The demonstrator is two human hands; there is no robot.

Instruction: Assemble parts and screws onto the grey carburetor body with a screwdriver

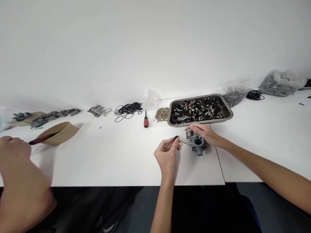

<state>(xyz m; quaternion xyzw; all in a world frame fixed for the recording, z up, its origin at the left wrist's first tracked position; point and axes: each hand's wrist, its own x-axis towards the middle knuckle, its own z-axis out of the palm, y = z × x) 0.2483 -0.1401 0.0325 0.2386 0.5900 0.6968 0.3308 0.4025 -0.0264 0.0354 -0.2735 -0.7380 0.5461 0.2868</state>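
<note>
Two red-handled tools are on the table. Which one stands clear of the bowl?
The red-handled screwdriver lying on the bare table, between the black rings and the brass parts pile. The other red-handled tool rests in the brown bowl at far left.

At lower left, a co-worker's arm (23,191) is blurred and cut off by the frame edge. The tray's (229,112) black and brass parts are too small to tell apart. Far right, a dark object (308,83) is clipped by the edge. The right hand (205,134) hides part of the grey metal body (198,144).

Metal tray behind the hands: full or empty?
Full: the metal tray is heaped with black and brass small parts almost to its rim.
</note>
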